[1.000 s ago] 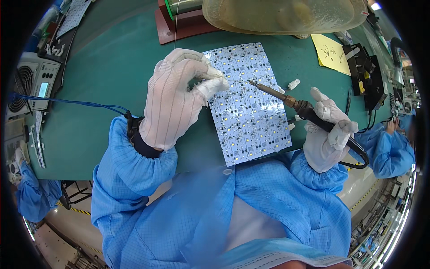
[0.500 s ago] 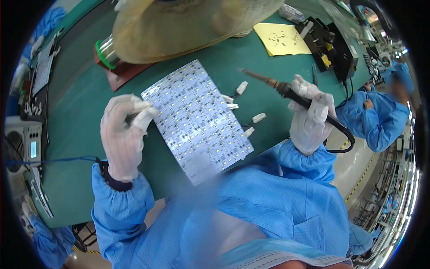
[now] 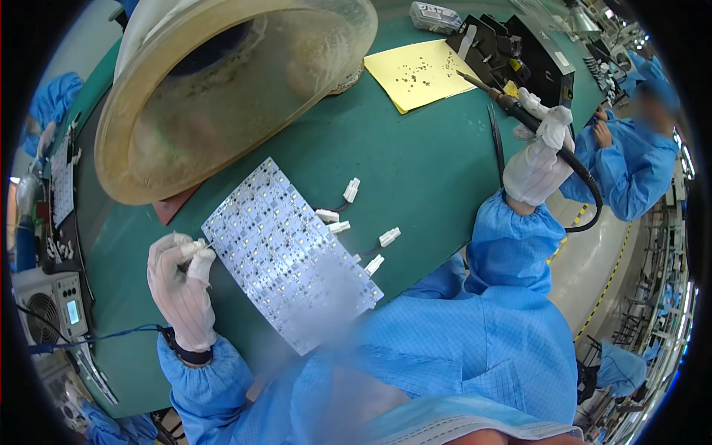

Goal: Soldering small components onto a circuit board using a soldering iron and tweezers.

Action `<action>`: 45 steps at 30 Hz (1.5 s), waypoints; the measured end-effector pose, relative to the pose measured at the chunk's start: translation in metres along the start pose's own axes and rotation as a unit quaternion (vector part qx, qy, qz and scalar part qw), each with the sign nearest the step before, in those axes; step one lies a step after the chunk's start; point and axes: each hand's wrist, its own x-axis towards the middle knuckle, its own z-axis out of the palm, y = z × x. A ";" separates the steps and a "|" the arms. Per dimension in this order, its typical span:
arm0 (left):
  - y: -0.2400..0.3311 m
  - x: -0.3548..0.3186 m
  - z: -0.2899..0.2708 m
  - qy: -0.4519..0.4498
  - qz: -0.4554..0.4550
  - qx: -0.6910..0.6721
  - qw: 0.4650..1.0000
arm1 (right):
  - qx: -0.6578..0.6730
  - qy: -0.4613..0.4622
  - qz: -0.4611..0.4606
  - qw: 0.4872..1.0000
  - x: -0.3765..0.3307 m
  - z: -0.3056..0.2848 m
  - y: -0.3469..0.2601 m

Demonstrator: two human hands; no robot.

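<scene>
My right hand [image 3: 538, 159], in a white glove, is wrapped round a soldering iron [image 3: 515, 107]. The iron's tip points left, at the right edge of a yellow pad [image 3: 415, 70] dotted with dark specks. A white LED circuit board [image 3: 289, 248] lies slanted on the green mat, with white connectors [image 3: 351, 190] on short leads along its right side. At the board's left edge, my gloved left hand [image 3: 182, 289] is closed in a pinch; what its fingertips hold is too small to make out.
A large yellowed translucent hood [image 3: 215, 163] hangs over the far left of the green mat [image 3: 415, 163]. A black stand [image 3: 493, 52] and clear box [image 3: 435, 16] sit far right. Left stands a device with a lit display [image 3: 55, 308]. Another person [image 3: 623, 156] sits at right.
My right hand has carried the soldering iron away from the board, farther off to the yellow pad. The view has shifted; my left hand stays at the board's left edge.
</scene>
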 end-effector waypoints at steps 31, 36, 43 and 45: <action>0.007 0.002 -0.005 -0.020 -0.029 -0.001 0.999 | 0.114 -0.038 0.074 0.990 -0.016 0.012 0.014; 0.006 0.001 -0.006 -0.023 -0.035 -0.006 0.999 | 0.130 -0.049 0.059 0.989 -0.011 0.012 0.011; 0.004 0.000 -0.004 -0.022 -0.032 -0.005 0.999 | 0.069 -0.075 0.083 0.991 -0.016 0.012 0.006; 0.005 0.001 -0.004 -0.022 -0.036 -0.005 0.999 | 0.072 -0.083 0.082 0.991 -0.015 0.012 0.006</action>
